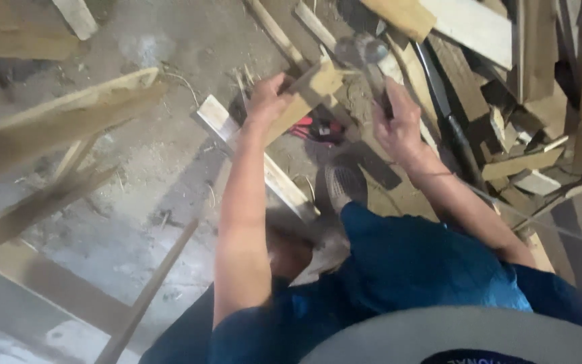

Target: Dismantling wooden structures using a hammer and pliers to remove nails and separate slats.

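Gripping a pale, rough wood block (308,91) in left-hand (267,101) fingers, right hand (399,125) clutching a blurred hammer (368,57).

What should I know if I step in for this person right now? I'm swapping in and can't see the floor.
Left hand: gripping a short wood block, held up over the floor.
Right hand: gripping a hammer, head raised just beside the block.
Around: a red-handled tool on the ground under the block, a pale plank beneath the left arm, a scrap wood pile to the right.
Done: block and hammer in hand. Left: the strike itself; the blur hides any nail.
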